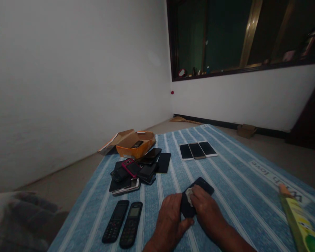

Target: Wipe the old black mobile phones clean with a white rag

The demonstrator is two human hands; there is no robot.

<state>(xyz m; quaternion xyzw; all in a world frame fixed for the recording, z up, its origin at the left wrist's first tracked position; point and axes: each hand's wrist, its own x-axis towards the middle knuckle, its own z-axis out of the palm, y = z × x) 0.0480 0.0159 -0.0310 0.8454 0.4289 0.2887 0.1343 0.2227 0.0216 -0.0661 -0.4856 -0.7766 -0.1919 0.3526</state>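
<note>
A dark smartphone lies on the striped cloth right in front of me. My left hand grips its left side, the thumb along the near edge. Pinched in my right hand is a crumpled whitish wipe, pressed against the phone's surface. Two keypad phones, one dark and one with a grey screen, lie side by side to the left of my hands. Beyond them is a loose pile of phones, one with a pink frame.
An open orange cardboard box with a phone inside stands behind the pile. Three smartphones lie in a row at the back. A yellow-green packet is at the right edge. The blue striped cloth covers the table.
</note>
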